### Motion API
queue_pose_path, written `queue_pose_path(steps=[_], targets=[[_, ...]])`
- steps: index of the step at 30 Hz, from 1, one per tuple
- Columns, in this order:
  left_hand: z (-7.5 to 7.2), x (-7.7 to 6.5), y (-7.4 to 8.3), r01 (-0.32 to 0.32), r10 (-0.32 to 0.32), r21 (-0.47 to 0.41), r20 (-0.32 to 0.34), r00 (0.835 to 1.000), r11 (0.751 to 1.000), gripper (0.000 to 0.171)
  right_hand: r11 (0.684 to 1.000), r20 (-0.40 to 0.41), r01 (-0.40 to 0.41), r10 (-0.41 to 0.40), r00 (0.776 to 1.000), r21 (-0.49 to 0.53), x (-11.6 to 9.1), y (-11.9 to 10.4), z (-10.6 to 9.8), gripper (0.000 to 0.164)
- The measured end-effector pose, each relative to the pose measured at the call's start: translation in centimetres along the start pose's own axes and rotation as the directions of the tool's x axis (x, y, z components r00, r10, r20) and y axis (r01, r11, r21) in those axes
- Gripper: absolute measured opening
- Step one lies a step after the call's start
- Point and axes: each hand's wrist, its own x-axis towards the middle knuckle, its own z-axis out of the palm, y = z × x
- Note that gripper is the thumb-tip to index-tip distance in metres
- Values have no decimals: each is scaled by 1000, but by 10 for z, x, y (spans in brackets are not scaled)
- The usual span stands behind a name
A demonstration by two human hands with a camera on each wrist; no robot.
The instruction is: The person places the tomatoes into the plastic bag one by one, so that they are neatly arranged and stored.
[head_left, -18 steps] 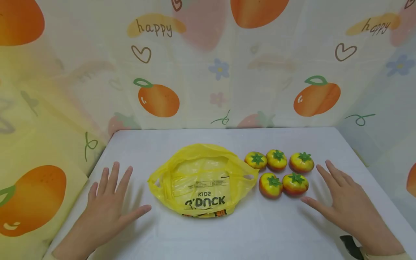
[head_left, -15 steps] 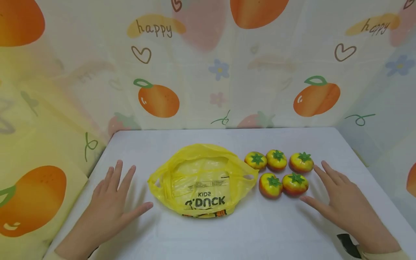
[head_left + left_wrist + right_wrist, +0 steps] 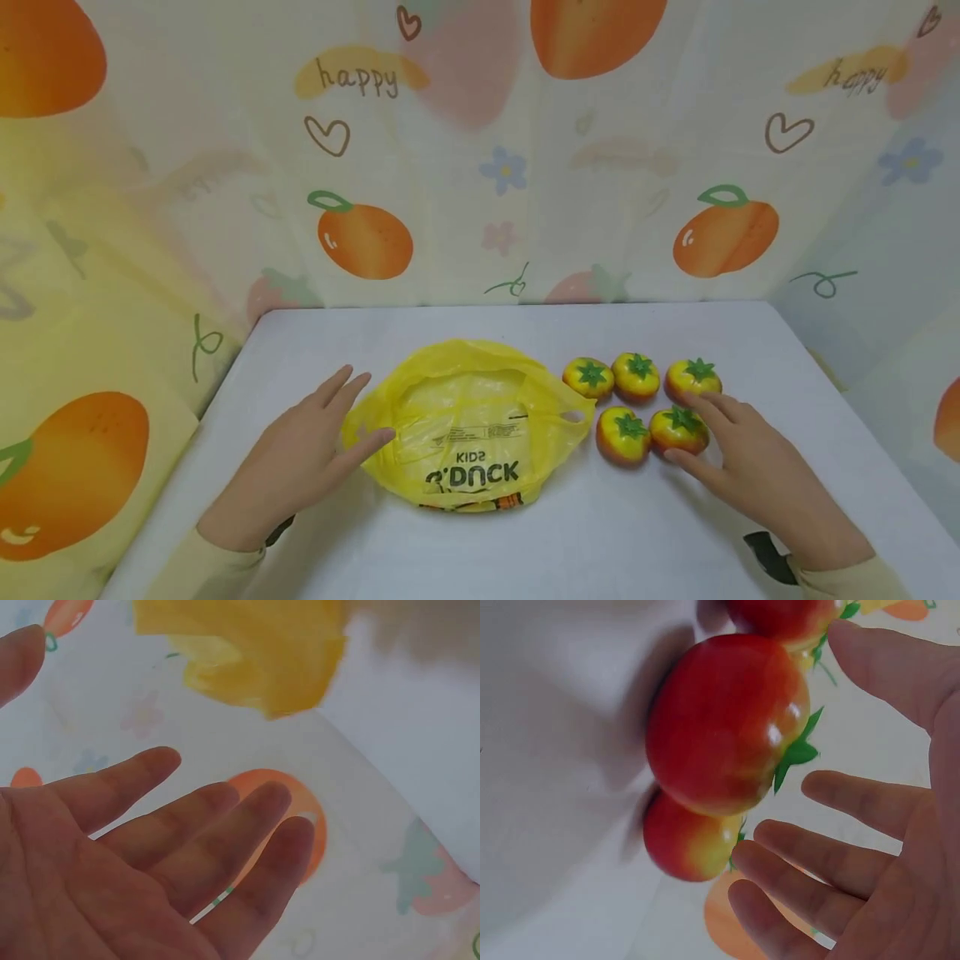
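Note:
A yellow plastic carrier bag [image 3: 472,354] with black lettering lies mid-table, its mouth spread wide. My left hand [image 3: 288,458] is at the bag's left handle, fingers extended. In the left wrist view a gap shows between those fingers [image 3: 255,847] and the yellow plastic [image 3: 262,660]; nothing is held. To the right of the bag sit several yellow-red tomatoes with green star-shaped tops, including a near one [image 3: 678,429]. Over the rightmost ones hovers my right hand [image 3: 757,475], fingers loosely bent. The right wrist view shows its thumb and fingers around a tomato's [image 3: 724,727] green-topped side, apart from it.
A white-covered table [image 3: 525,554] carries everything. Behind it and along both sides hangs a fruit-printed curtain [image 3: 457,225]. One front tomato [image 3: 624,437] lies close to the bag's right handle; two more stand behind it.
My left hand has moved right to the bag's left handle. My right hand has moved left over the nearest tomatoes. Bag and tomatoes stay put; the head view has tilted slightly.

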Motion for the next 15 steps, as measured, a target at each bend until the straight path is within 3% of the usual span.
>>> queue_pose_path(steps=[8,15], targets=[[-4,30,19,-25,26,-29,45,999,999,83,999,40,-32,33,999,-36,4,-3,5,91],[-4,37,20,13,-7,-59,89,996,998,77,999,38,-9,10,999,-34,10,-10,9,87]])
